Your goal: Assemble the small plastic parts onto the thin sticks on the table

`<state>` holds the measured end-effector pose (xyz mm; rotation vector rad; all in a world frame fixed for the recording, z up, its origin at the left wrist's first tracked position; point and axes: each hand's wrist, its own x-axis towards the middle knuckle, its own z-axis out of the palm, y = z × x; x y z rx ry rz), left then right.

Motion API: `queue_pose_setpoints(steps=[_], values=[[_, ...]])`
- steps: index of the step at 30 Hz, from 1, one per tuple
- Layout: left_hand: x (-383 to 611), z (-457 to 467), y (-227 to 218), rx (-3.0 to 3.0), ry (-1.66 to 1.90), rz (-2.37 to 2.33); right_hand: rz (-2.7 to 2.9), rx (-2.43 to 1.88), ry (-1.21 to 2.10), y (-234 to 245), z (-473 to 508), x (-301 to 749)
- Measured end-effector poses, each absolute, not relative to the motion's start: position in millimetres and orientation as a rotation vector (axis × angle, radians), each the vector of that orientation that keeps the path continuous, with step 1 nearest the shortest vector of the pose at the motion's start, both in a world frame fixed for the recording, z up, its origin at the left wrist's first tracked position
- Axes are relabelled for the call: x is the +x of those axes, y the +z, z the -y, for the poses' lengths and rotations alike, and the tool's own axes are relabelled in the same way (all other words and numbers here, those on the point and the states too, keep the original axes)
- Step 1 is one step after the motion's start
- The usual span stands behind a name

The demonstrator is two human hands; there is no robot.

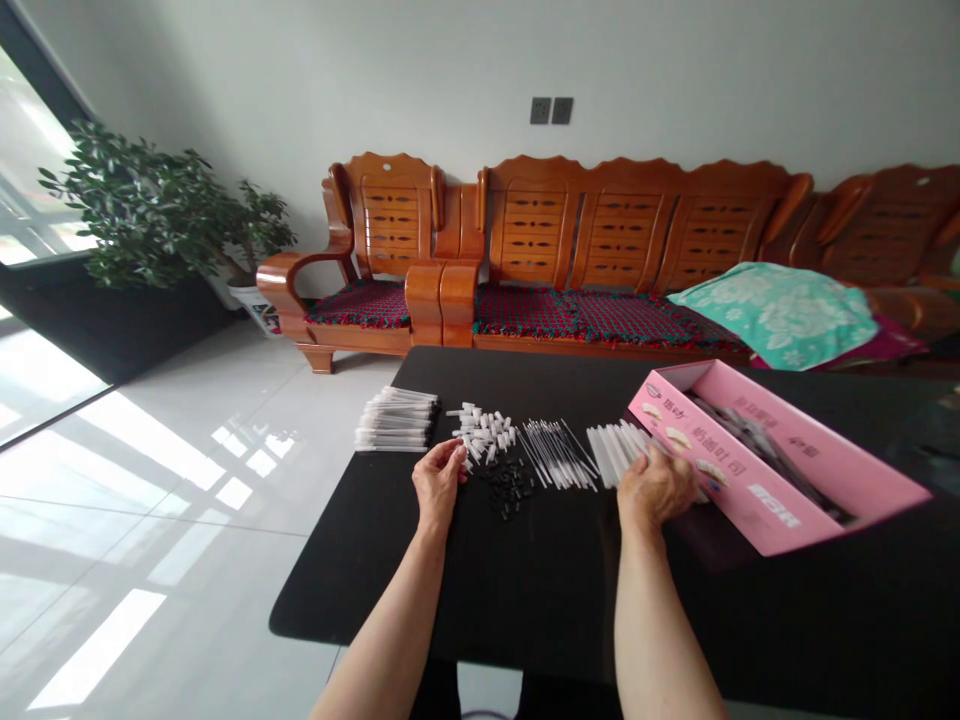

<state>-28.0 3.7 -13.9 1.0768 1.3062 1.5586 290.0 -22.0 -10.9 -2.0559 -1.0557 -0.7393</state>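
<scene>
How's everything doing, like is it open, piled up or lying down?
Pink box: open on top
White tubes: lying together, partly under the right hand
Thin rods: lying loosely side by side
White caps: loosely heaped
Black pieces: scattered
Dark-ended sticks: lying in a neat pile
Green cloth: draped, rumpled
Plant: leafy, potted

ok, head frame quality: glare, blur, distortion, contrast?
All head view: sunlight glares on the floor; the window at left is washed out; the armchair at the right edge looks soft and stretched; small black pieces have low contrast against the black table.
</scene>
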Motion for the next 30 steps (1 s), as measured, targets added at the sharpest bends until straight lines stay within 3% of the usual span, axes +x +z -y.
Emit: queue_pose_setpoints(steps=[7, 20, 30], values=[[-28.1, -4.8, -18.1, 1.099, 1.551, -1.308, 0.937, -2.064, -0.708, -22.1, 17.3, 296.7], [-26.0, -4.3, -6.8, 1.363, 1.413, -1.692, 1.150, -1.760, -0.698, -15.7, 17.5, 266.8], [-25.7, -5.3, -8.7, 1.435, 1.439, -1.704, 1.295, -1.650, -0.623, -15.8, 16.5, 243.5]])
